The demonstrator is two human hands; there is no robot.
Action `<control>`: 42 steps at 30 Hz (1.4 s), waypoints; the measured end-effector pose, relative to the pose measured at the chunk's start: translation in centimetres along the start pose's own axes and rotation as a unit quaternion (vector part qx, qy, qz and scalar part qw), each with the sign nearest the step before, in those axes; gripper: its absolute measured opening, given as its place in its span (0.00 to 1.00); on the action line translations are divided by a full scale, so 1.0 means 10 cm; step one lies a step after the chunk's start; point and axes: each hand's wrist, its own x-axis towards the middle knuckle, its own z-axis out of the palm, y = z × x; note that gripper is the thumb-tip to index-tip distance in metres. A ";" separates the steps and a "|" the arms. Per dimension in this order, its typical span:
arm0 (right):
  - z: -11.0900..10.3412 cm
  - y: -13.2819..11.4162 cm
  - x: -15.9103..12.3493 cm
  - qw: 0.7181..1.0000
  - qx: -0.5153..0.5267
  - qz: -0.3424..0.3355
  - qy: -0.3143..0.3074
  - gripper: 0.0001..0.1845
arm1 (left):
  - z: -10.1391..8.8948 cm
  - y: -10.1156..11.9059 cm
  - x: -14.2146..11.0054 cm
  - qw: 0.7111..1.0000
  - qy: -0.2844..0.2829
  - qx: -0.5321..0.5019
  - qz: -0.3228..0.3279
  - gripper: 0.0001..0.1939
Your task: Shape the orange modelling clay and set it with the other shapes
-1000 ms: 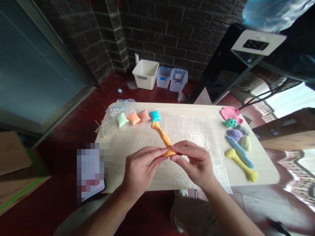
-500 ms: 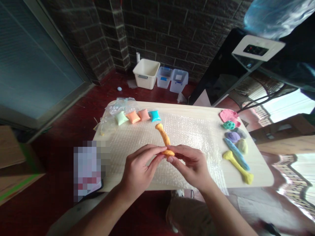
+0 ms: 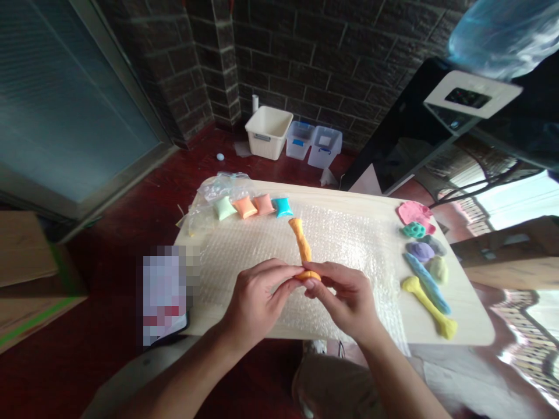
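Observation:
An orange piece of modelling clay (image 3: 302, 241), drawn out into a bone-like stick with a flared far end, is held between both hands above the bubble wrap (image 3: 340, 233). My left hand (image 3: 262, 297) pinches its near, flattened end from the left. From the right, my right hand (image 3: 345, 294) grips the same end, thumb below and fingers above. Fingertips of both hands nearly meet there and hide part of the clay. On the table's right side lie a yellow bone-shaped clay piece (image 3: 430, 305) and a blue clay roll (image 3: 427, 282).
Pale green (image 3: 224, 208), orange, salmon and turquoise packets (image 3: 283, 207) line the table's back left beside clear plastic bags (image 3: 225, 185). Pink (image 3: 413, 214), green, purple and grey clay pieces sit at the right. Bins (image 3: 268, 134) stand on the floor near a water dispenser (image 3: 471, 96).
The whole view has shifted slightly, so the table appears further right. Both hands keep hold of the orange clay, whose stick now stands a little more upright in view.

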 end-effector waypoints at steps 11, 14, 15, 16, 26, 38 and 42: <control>0.12 -0.01 0.01 0.972 0.203 0.111 -0.046 0.16 | 0.01 0.04 0.00 0.991 0.030 -0.090 -0.097 0.05; 0.11 0.00 0.02 0.970 0.201 0.123 -0.051 0.11 | -0.02 0.06 -0.01 0.993 0.022 -0.080 -0.090 0.05; 0.10 -0.01 0.03 0.967 0.213 0.132 -0.050 0.10 | -0.04 0.07 -0.01 0.994 0.021 -0.072 -0.084 0.06; 0.09 -0.03 0.03 0.961 0.233 0.142 -0.048 0.09 | -0.05 0.08 -0.01 0.995 0.021 -0.062 -0.075 0.06; -0.03 0.01 0.06 0.954 0.232 0.184 -0.053 0.17 | 0.01 -0.07 -0.06 0.983 -0.173 0.041 -0.054 0.09; -0.02 0.05 0.02 0.988 -0.123 0.048 -0.082 0.16 | 0.00 -0.06 -0.09 0.963 -0.237 0.018 -0.125 0.16; 0.02 0.02 0.03 0.973 -0.206 0.016 -0.099 0.18 | -0.04 -0.05 -0.09 0.962 -0.234 0.030 -0.139 0.16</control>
